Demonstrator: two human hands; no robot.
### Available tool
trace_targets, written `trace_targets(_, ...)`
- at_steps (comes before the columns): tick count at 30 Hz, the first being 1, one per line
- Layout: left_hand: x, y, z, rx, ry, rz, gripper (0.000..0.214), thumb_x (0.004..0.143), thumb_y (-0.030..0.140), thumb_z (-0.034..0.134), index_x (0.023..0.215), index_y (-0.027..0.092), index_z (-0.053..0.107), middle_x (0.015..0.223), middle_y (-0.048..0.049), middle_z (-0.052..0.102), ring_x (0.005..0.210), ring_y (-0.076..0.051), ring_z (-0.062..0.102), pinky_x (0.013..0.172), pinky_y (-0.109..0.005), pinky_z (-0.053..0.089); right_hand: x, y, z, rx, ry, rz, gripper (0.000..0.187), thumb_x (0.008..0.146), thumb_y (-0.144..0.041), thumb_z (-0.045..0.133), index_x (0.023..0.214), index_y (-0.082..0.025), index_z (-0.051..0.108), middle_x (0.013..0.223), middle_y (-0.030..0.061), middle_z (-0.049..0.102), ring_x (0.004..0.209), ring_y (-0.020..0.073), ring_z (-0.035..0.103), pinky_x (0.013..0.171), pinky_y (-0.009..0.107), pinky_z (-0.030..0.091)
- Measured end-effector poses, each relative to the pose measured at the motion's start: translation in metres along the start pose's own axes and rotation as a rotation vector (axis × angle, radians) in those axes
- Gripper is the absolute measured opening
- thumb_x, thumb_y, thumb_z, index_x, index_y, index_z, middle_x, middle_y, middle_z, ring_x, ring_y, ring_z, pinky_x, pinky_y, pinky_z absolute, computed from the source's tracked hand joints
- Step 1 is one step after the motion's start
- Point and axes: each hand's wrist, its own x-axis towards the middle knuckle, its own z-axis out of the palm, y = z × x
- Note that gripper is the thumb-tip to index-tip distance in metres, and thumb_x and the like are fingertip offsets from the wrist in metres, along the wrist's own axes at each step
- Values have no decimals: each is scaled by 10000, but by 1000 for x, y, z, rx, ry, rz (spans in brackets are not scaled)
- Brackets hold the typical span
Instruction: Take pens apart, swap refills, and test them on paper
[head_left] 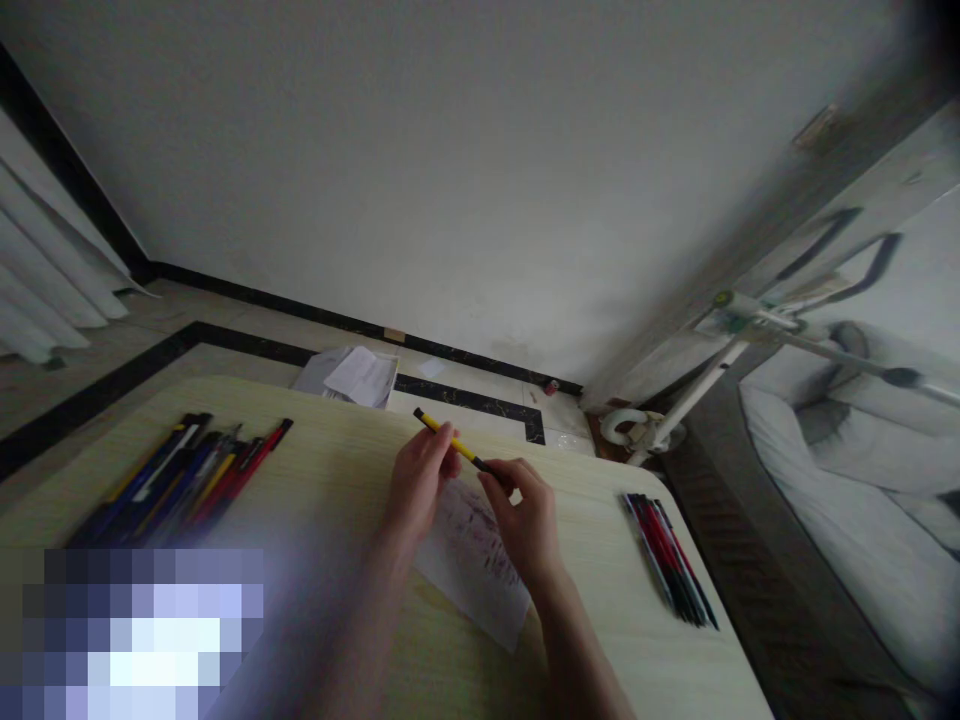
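Observation:
Over the table, a yellow pen (463,449) with black ends slants down to the right between my two hands. My left hand (420,475) pinches its yellow barrel with thumb and fingertips. At the lower black end, the fingers of my right hand (529,510) are closed on the pen; whether the cap is on there, I cannot tell. Beneath my hands lies a sheet of paper (476,560) covered with dark scribbled marks, partly hidden by my right hand.
Several pens (202,470) lie bunched on the light wooden table (337,470) at left. Another group of red and black pens (667,560) rests near its right edge. Beyond stand stacked papers (360,375), exercise equipment (697,395) and a grey sofa (847,450). A bright pixelated patch covers the lower left.

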Motion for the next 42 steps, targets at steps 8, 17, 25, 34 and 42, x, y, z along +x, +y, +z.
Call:
trace_targets(8, -1, 4, 1, 4, -36, -72, 240, 672, 321, 661, 773, 105, 628, 739, -62, 633, 562, -79, 538, 532, -199, 409, -3, 6, 1, -18, -41, 40, 114, 804, -243, 525, 815, -175, 615, 685, 16, 600, 621, 131, 523, 594, 240, 405)
trace_targets(17, -3, 5, 4, 22, -25, -66, 221, 674, 306, 660, 745, 100, 626, 701, -61, 642, 526, -65, 515, 527, -186, 406, -3, 2, -3, -50, -114, 41, 226, 853, -284, 441, 745, -164, 599, 610, 14, 566, 566, 123, 504, 546, 223, 353)
trace_targets(25, -8, 10, 3, 29, -121, -79, 180, 733, 292, 599, 768, 115, 596, 725, -47, 631, 485, -61, 495, 489, -190, 385, -3, 2, -2, 149, -202, 228, 361, 859, -396, 405, 624, -158, 542, 490, -21, 474, 449, 90, 433, 439, 195, 306)
trace_targets(34, -5, 15, 2, -305, -77, -178, 256, 771, 393, 506, 765, 144, 566, 731, -65, 606, 552, -125, 531, 517, -253, 420, -1, 22, -7, 246, 93, 282, 343, 851, -415, 410, 719, -155, 592, 545, -22, 473, 517, 102, 427, 492, 212, 319)
trace_targets(42, -11, 22, 1, -389, -181, -244, 423, 763, 527, 390, 654, 145, 536, 671, -67, 546, 507, -144, 482, 514, -300, 417, -3, 28, -4, 309, 93, 277, 325, 843, -407, 412, 726, -157, 583, 527, -33, 442, 503, 100, 403, 480, 215, 312)
